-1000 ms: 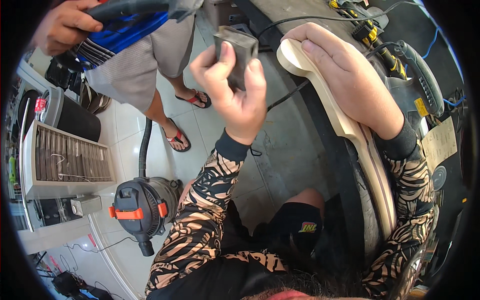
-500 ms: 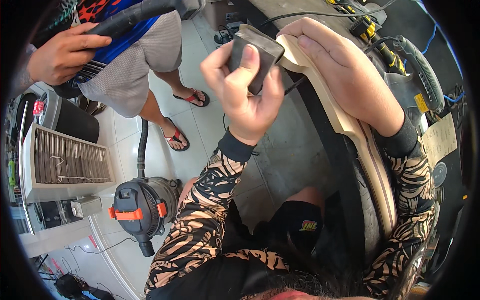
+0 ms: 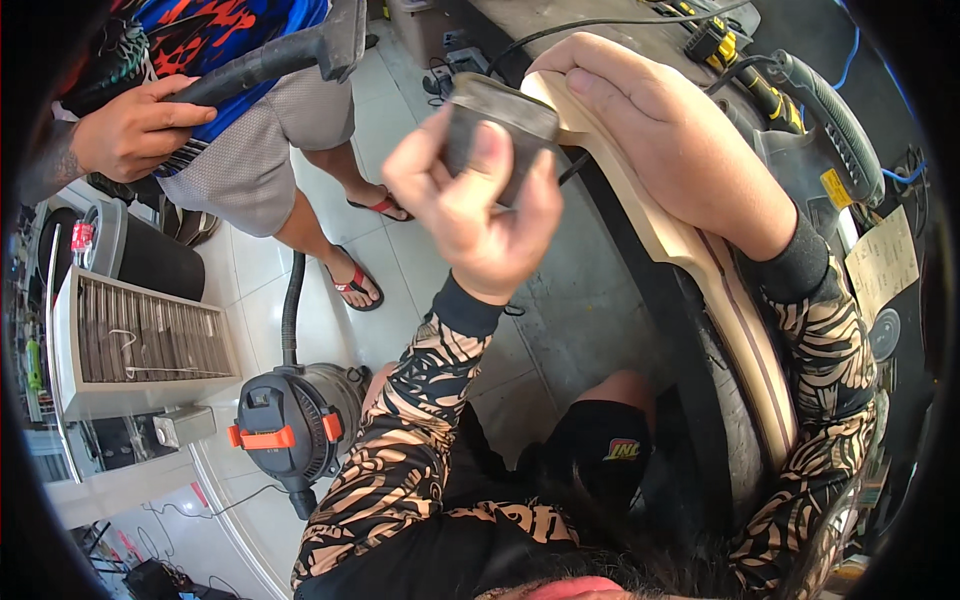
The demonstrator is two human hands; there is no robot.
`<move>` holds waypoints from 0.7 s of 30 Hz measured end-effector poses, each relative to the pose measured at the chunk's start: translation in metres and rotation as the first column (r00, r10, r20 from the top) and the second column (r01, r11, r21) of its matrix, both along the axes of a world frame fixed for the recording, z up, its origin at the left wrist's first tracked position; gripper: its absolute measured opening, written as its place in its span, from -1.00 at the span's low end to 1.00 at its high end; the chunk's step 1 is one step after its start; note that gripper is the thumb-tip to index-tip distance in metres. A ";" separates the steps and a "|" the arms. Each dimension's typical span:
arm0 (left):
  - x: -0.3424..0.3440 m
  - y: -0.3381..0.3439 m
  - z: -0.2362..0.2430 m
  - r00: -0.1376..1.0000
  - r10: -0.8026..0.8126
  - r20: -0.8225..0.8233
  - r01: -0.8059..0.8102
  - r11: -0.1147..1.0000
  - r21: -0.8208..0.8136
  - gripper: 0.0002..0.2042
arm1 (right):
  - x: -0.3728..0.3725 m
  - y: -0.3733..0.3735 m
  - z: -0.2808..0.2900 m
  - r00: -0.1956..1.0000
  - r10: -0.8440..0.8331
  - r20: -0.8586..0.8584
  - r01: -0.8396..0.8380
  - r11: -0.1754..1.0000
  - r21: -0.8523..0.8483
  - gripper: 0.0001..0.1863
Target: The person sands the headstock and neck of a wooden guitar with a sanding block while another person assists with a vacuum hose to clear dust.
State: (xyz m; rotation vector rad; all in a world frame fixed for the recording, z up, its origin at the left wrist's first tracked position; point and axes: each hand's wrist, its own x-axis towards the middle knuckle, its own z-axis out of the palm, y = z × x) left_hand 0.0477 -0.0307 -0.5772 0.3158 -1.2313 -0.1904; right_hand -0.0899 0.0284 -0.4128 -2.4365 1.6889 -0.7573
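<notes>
A dark grey sanding block (image 3: 500, 108) is gripped in my left hand (image 3: 475, 215), its fingers and thumb pressed round the sides. The block sits at the end of a pale wooden guitar neck (image 3: 728, 300); whether it touches the wood I cannot tell. My right hand (image 3: 675, 145) wraps over the neck's upper end, thumb lying along the wood. From there the neck, with a dark stripe along it, runs down beside my right forearm. Motion blurs my left fingers slightly.
A bench (image 3: 560, 20) carries a yellow-black power tool (image 3: 715, 45) and a black-handled machine (image 3: 830, 130). At left, a person's hand (image 3: 140, 130) holds a black vacuum nozzle (image 3: 270, 65). The vacuum (image 3: 290, 430) and a white drawer cabinet (image 3: 150, 335) stand on the left.
My left hand and the sanding block have shifted left and slightly down, and the block has tilted. My right hand has moved a little left. The other person's nozzle has come lower.
</notes>
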 end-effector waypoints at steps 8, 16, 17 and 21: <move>-0.010 -0.001 0.001 0.991 0.133 0.002 -0.132 0.987 -0.094 -0.25 | -0.006 -0.011 -0.011 0.995 0.015 -0.098 -0.042 0.961 -0.274 -0.75; -0.012 0.003 -0.004 0.984 0.170 0.048 -0.167 0.984 -0.063 -0.22 | -0.004 -0.002 0.013 0.997 0.010 -0.071 -0.004 0.997 0.080 -0.72; -0.010 -0.001 -0.006 0.981 0.183 0.058 -0.176 0.979 -0.101 -0.20 | -0.003 0.001 0.019 0.998 0.007 -0.064 -0.002 0.997 0.083 -0.72; 0.001 -0.008 -0.002 0.993 0.090 -0.071 -0.079 0.986 0.146 -0.44 | -0.007 -0.006 -0.008 1.000 0.025 -0.019 -0.028 0.988 -0.152 -0.74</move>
